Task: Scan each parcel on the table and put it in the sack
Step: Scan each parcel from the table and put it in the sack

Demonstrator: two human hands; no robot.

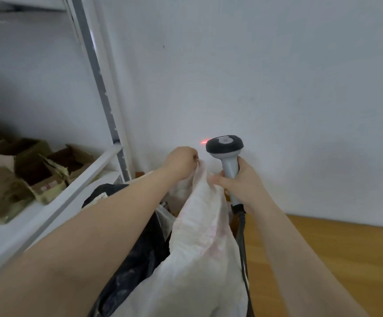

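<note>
Left hand (181,161) pinches the top edge of the white woven sack (199,236), fingers curled into the fabric and holding it up. Right hand (243,183) grips the grey handle of the barcode scanner (225,146), thumb touching the sack edge. Scanner head points at the wall (277,76), with a red laser spot (203,142) just left of it. Scanner cable (243,245) hangs along the sack's right side. Black plastic bag (126,255) lies against the sack's left side under the left forearm; can't tell if it's inside. Wooden counter (323,243) at right. White metal shelf (55,197) at left carries open cardboard boxes (37,165).
</note>
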